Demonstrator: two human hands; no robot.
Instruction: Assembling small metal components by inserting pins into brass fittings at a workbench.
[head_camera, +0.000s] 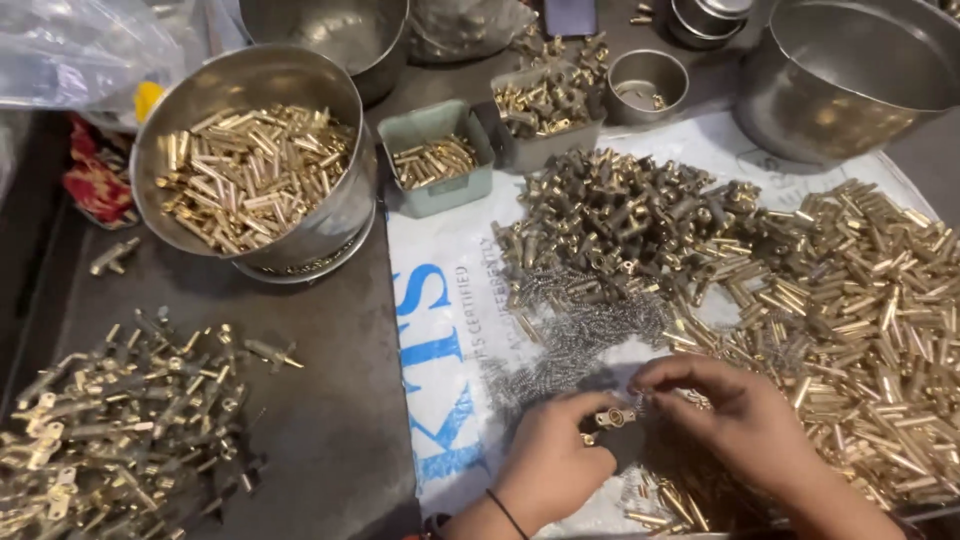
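Brass fitting (612, 417) is being pinched tightly between left hand (553, 462) and right hand (735, 418); springs (575, 335) just beyond the grip are likely being scattered if it slips.

A white woven sack (455, 330) with blue printed lettering lies flat on my tabletop (330, 400), under the parts. A clear plastic bag (80, 45) sits top left. A dark phone screen (570, 15) lies at the top edge.

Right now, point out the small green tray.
Head view, upper middle: the small green tray sits right of the steel bowl, left of the grey tray.
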